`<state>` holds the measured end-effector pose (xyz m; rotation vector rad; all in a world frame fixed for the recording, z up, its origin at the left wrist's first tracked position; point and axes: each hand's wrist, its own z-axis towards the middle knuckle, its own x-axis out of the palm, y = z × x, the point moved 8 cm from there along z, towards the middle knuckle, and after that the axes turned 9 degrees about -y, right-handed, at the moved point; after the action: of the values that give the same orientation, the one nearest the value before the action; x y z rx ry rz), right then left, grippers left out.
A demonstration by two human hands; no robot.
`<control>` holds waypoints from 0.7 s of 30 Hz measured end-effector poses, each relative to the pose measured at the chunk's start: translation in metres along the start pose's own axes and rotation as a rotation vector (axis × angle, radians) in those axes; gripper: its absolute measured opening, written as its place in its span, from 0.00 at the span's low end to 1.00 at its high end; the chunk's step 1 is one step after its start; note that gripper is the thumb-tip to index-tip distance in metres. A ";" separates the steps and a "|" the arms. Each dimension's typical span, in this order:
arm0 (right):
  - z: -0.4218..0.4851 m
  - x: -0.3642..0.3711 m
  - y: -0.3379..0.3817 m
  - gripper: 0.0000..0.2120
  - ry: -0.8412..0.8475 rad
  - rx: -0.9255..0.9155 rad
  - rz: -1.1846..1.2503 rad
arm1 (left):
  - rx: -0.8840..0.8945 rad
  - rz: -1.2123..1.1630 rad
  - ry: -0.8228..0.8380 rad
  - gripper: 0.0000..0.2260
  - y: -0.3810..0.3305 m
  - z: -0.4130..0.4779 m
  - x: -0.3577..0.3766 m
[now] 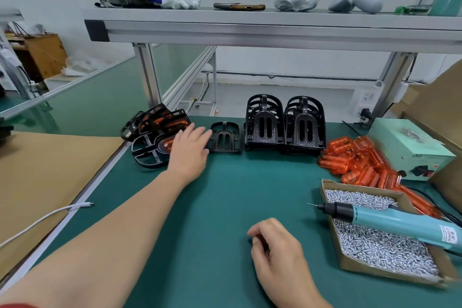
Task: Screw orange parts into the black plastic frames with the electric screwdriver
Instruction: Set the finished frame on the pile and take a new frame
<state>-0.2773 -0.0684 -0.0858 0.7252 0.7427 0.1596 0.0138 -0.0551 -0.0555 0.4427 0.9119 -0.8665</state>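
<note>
Screwdriver (pixel 400 220) tail off-frame, left hand (pixel 190 150) partly over frame pile (pixel 150 130)

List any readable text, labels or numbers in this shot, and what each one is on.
"LED": front face of the pale green power box, at its upper edge.
White label on the electric screwdriver, near the cord end: red print, too blurred to read.
Dark marking on top of the power box: too small to read.
Nothing else is legible.
</note>
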 end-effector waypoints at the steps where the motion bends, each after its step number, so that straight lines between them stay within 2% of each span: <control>1: 0.000 0.000 -0.001 0.08 -0.001 0.006 0.001 | 0.028 -0.019 0.068 0.24 -0.009 0.002 0.010; 4: 0.000 -0.001 -0.001 0.08 -0.002 0.018 0.001 | 0.041 -0.072 0.284 0.25 -0.027 0.000 0.038; 7: 0.001 -0.001 -0.001 0.07 0.001 0.020 0.000 | -0.004 -0.118 0.377 0.25 -0.037 -0.007 0.051; 14: 0.000 0.001 -0.003 0.06 0.019 0.041 -0.009 | -0.117 -0.236 0.280 0.21 -0.038 -0.017 0.042; 21: 0.000 0.002 -0.005 0.07 0.034 0.059 -0.013 | -0.222 -0.381 0.099 0.14 -0.032 -0.043 0.022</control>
<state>-0.2769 -0.0717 -0.0904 0.7755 0.7869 0.1382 -0.0270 -0.0554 -0.0971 0.1195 1.1924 -1.0800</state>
